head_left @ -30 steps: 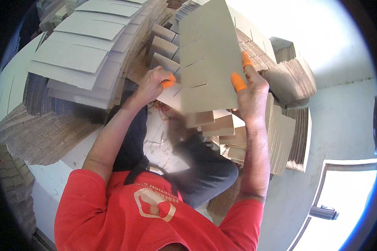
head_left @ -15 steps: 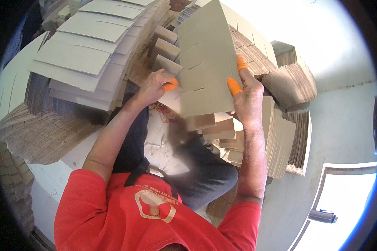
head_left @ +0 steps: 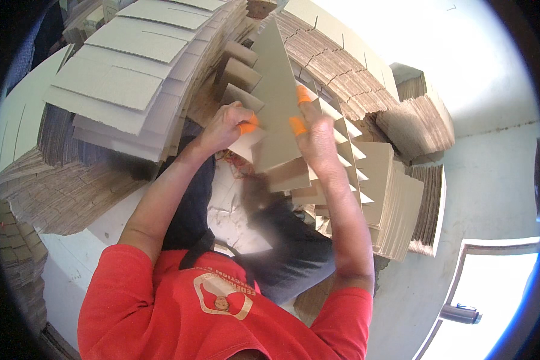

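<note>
A long cardboard divider strip [head_left: 277, 99] stands tilted in front of me, seen partly edge-on. My right hand [head_left: 319, 143] grips its right edge, thumb and fingers closed, with orange finger cots on the tips. Shorter cardboard cross pieces [head_left: 241, 75] stick out to its left, and more pointed ends show on its right side. My left hand [head_left: 225, 127], also in orange cots, is closed in a pinch on the nearest cross piece [head_left: 248, 147] at the left. Where the strip and cross pieces meet is mostly hidden.
Stacked slotted cardboard sheets [head_left: 117, 78] rise at the left. More stacks [head_left: 342, 66] stand at the far right, and further cardboard piles [head_left: 396, 204] lie beside my right forearm, near a pale wall [head_left: 486, 180]. My dark-trousered leg [head_left: 294, 252] is below the work.
My right hand has moved left, swinging the strip from nearly face-on to steeply tilted. Cross-piece ends now show on its right. My left hand stays almost in place.
</note>
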Available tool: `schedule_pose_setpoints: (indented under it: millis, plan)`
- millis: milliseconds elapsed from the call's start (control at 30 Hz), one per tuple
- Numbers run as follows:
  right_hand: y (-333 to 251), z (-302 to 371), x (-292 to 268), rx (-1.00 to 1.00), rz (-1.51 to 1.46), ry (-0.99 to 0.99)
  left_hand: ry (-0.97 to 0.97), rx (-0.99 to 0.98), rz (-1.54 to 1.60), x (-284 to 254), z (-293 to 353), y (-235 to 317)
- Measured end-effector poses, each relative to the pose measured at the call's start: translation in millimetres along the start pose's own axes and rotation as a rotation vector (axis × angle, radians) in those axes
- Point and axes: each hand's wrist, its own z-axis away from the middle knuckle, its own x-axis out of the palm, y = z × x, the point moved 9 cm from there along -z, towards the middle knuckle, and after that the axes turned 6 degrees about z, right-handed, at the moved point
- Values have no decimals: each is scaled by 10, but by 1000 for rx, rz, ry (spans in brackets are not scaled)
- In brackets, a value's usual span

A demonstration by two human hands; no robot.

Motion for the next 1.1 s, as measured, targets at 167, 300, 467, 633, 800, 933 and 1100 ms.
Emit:
schedule_pose_setpoints:
  millis: [167,300,467,633,800,933,1100]
  plan:
    - [-2,-60,205,100,-153,-187,50,-44,-22,-40,32,-91]
    - [-31,-135,335,123,-160,-371,35,-18,-75,-3,41,-156]
    - [23,253,979,-16,133,-502,-21,-57,-35,61,-104,69]
    - [295,50,383,130,162,-204,-3,66,-277,-34,5,211]
    - [1653,591,-319,422,654,200,-205,219,-518,398,-18,536]
    - [1628,964,-258,469,228,28,-344,197,-439,698,-358,469]
    - [692,1368,94,157,325,49,-506,282,-479,1245,-754,143]
